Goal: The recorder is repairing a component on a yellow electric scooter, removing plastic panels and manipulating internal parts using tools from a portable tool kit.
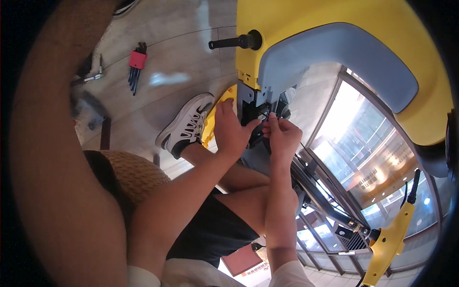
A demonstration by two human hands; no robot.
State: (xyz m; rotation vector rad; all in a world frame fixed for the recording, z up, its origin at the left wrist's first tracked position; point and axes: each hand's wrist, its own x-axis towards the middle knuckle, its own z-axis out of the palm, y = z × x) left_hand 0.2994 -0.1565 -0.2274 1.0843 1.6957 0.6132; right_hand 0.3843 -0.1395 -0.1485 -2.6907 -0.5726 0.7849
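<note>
A yellow scooter-like vehicle's body (306, 14) with a grey inset panel (334, 43) fills the upper right. Below its front edge lies an opened dark mechanism (251, 107) with brackets and wires. My left hand (230, 131) is at the left of this opening, fingers stretched up beside it and thumb apart, with nothing visible in it. My right hand (283, 136) is at the opening's right side, its thumb and forefinger pinched together by the dark parts. Whatever small piece the pinch holds is too small to make out. The two hands nearly meet at the thumbs.
A folding hex key set (137, 60) in a red holder lies on the wood-look floor, with a ratchet wrench (93, 77) farther left. A sneakered foot (189, 119) stands by a yellow panel (220, 112). A black lever (234, 43) juts from the body. Yellow handlebars (389, 244) are lower right.
</note>
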